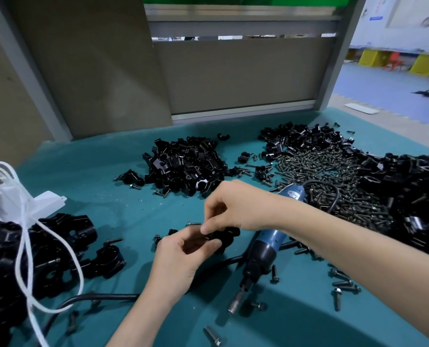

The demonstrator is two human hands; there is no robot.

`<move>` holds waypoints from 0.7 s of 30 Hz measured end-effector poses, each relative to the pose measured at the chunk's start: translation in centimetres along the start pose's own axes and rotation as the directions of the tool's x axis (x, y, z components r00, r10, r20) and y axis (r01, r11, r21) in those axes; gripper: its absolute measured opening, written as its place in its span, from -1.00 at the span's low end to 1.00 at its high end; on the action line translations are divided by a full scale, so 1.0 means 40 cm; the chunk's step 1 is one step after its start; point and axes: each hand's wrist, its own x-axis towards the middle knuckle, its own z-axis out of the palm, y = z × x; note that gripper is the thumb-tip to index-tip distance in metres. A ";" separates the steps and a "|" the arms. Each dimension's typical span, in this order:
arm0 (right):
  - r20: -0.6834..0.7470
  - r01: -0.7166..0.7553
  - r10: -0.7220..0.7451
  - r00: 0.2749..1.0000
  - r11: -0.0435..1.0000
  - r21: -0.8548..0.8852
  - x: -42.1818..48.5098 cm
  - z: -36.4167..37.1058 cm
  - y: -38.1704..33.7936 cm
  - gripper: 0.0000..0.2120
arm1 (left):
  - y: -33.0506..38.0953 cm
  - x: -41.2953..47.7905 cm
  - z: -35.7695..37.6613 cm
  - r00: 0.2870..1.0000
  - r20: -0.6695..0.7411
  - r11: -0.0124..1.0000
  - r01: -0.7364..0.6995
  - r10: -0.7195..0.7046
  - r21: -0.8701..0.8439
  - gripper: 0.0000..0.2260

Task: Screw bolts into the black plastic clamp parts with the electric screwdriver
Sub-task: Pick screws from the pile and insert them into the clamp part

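Observation:
My left hand and my right hand meet over the middle of the table, both with fingers curled round one black plastic clamp part. A bolt at the clamp is hidden by my fingers. The electric screwdriver, blue with a black nose and metal bit, lies on the table under my right forearm, tip pointing toward me. Neither hand touches it. A large heap of bolts lies at the right.
Piles of black clamp parts sit at centre back, far right and near left. Loose bolts dot the teal table. A white cord loops over the left pile. A black cable runs along the front.

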 end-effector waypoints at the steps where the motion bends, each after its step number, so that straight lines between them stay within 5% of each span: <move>1: -0.012 -0.004 0.004 1.000 1.000 -0.004 0.003 0.003 0.001 -0.84 | 0.000 0.001 0.000 1.000 -0.005 1.000 -0.008 0.008 0.008 -0.79; 7: 0.078 -0.057 0.049 0.996 0.993 0.101 0.012 -0.033 0.018 -0.77 | 0.002 0.000 0.003 1.000 -0.020 1.000 -0.013 0.013 0.001 -0.79; 9: -0.099 -0.120 0.140 0.985 0.976 0.183 0.047 -0.092 0.076 -0.83 | 0.005 0.002 0.003 1.000 -0.019 0.998 0.014 -0.015 -0.059 -0.76; 12: -0.456 -0.338 0.369 0.810 0.929 0.151 0.124 -0.179 0.204 -0.92 | 0.007 0.002 0.005 0.999 -0.005 0.998 0.039 -0.040 -0.056 -0.76; 14: -0.490 -0.480 0.444 0.750 0.875 0.059 0.172 -0.202 0.280 -0.83 | 0.008 0.001 0.003 0.998 -0.011 0.996 0.063 -0.064 -0.063 -0.77; 21: -0.356 -0.493 0.415 0.837 0.854 -0.164 0.259 -0.178 0.358 -0.72 | 0.013 0.002 0.000 0.998 0.006 0.995 0.063 -0.063 -0.073 -0.62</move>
